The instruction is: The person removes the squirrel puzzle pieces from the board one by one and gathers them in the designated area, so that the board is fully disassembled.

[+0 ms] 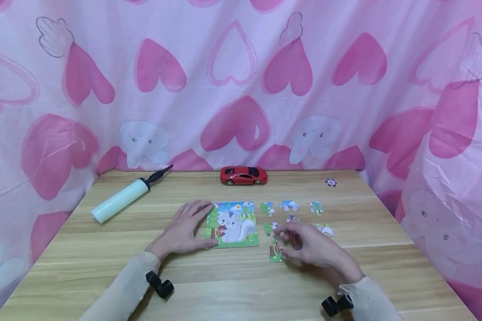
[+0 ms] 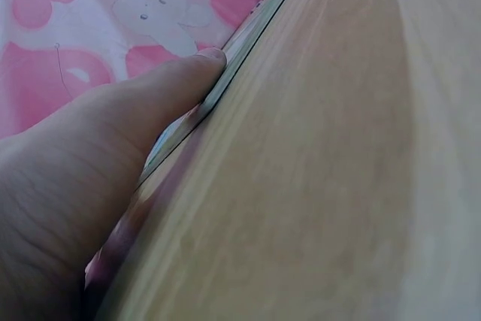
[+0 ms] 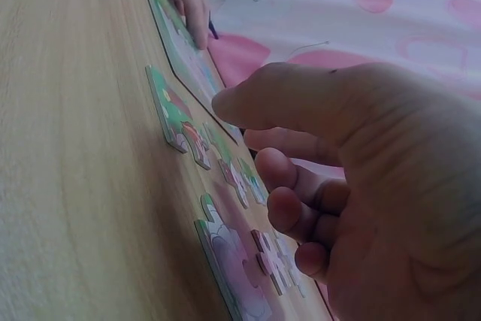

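Observation:
A square puzzle board with a white squirrel picture lies flat on the table. My left hand rests along its left side, fingers extended. The left thumb touches the board's near edge in the left wrist view. Loose puzzle pieces lie right of the board. Over them hovers my right hand, its fingers loosely bent and holding nothing in the right wrist view. Nearest its fingertips are a green corner piece and another green piece. A large pale piece lies below the hand, which hides it in the head view.
A red toy car stands at the table's back edge. To the left lies a pale green hand pump with a black nozzle. At the back right is a poker chip. A pink heart-patterned curtain borders the table.

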### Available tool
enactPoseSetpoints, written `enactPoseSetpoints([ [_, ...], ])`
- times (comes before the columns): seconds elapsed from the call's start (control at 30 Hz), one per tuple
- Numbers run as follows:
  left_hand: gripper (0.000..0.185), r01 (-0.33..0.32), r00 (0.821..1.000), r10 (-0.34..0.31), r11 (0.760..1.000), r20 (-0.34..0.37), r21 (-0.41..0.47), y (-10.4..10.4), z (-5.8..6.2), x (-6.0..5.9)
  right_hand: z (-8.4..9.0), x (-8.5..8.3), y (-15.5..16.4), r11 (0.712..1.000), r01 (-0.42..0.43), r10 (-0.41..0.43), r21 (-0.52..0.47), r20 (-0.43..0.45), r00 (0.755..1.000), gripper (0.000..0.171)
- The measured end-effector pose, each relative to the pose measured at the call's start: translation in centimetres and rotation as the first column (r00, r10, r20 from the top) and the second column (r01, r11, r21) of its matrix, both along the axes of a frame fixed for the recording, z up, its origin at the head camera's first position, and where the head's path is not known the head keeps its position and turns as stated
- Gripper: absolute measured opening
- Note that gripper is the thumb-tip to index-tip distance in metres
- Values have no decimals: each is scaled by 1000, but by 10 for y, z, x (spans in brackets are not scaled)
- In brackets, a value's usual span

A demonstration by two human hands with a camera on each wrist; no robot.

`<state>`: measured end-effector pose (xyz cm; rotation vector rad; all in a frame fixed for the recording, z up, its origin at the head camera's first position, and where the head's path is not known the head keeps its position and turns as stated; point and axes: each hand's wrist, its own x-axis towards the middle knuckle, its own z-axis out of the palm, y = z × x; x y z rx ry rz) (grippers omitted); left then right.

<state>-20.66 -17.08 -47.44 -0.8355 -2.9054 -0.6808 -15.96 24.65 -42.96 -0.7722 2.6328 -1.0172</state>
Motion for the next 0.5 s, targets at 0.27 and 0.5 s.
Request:
enactPoseSetpoints([
  [0.27,113,5,1000,-6,1000,5,14,0,3,0,0,2,0,1000,6,-6,-5,-7,1000,44],
  [0.5,115,-3,1000,2,999,22,37,0,3,-1,0,2,1,1000,24,-24,-11,-33,999,43],
])
